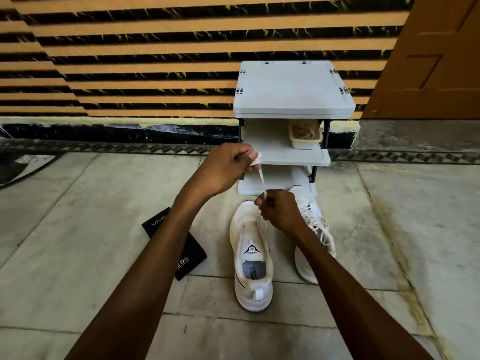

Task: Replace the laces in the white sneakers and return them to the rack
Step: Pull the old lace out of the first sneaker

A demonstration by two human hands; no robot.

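Two white sneakers stand on the stone floor in front of a white rack [293,110]. The left sneaker [253,258] points at the rack and shows no lace over its tongue. The right sneaker [314,229] lies tilted beside it with its lace still threaded. A white lace [261,179] runs taut between my hands above the left sneaker's toe. My left hand [228,165] is raised and grips a bunched end of the lace. My right hand [280,211], lower down, pinches the lace's other part.
A pale tray [305,136] of small tan items sits on the rack's middle shelf. A black box [179,245] lies on the floor left of the sneakers. A striped wall stands behind the rack, a brown door [436,61] at the right.
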